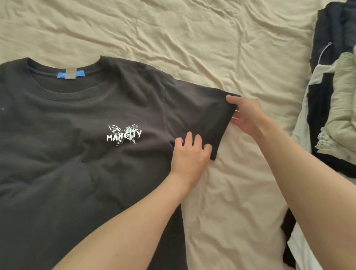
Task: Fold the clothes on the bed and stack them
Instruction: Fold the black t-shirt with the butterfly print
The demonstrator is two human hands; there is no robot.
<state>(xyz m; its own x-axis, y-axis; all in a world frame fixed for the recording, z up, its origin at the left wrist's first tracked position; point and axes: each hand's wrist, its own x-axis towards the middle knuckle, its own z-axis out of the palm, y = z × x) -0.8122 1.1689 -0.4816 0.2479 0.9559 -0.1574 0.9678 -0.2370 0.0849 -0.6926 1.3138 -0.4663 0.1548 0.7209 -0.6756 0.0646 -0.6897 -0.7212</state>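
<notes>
A black T-shirt [71, 139] lies spread face up on the bed, with a white butterfly print on the chest and a blue label in the neck. Its right sleeve [200, 113] stretches out toward the right. My left hand [189, 152] presses flat on the shirt near the armpit, at the sleeve's lower edge, fingers apart. My right hand [246, 116] pinches the sleeve's outer hem, thumb on top and fingers underneath.
The beige, wrinkled bed sheet [189, 32] stretches behind and to the right of the shirt. A pile of dark and pale green clothes [338, 99] lies at the right edge. More black and white fabric [290, 242] shows at the lower right.
</notes>
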